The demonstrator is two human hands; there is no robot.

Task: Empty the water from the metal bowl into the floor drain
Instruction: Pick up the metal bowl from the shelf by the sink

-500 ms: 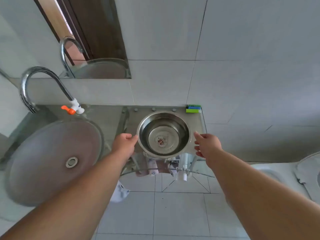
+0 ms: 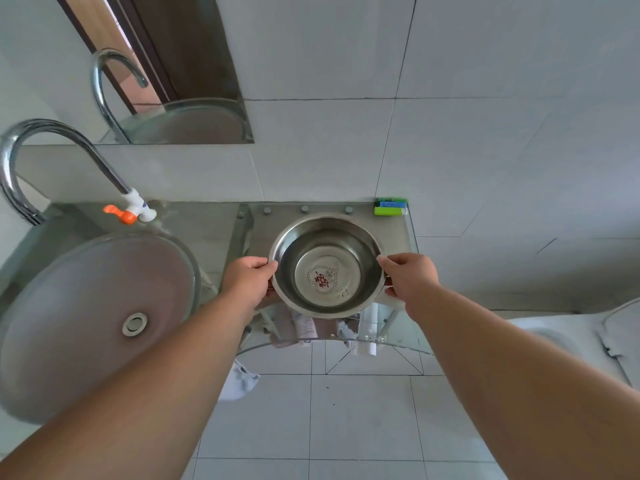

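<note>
A round metal bowl (image 2: 327,266) with a red heart mark on its bottom sits on the glass shelf (image 2: 405,233) against the tiled wall. Clear water seems to lie in it, though its level is hard to make out. My left hand (image 2: 247,280) grips the bowl's left rim, thumb on top. My right hand (image 2: 407,280) grips the right rim the same way. No floor drain shows in view.
A glass basin (image 2: 93,306) with a chrome tap (image 2: 52,150) and an orange-handled valve (image 2: 126,213) is at the left. Green and blue items (image 2: 390,206) lie at the shelf's back right corner. Bottles hang under the shelf. A white toilet (image 2: 571,341) stands at the right, above grey floor tiles (image 2: 346,427).
Both hands have closed in from beside the bowl and taken hold of its rim. The bowl now reaches nearer the shelf's front edge.
</note>
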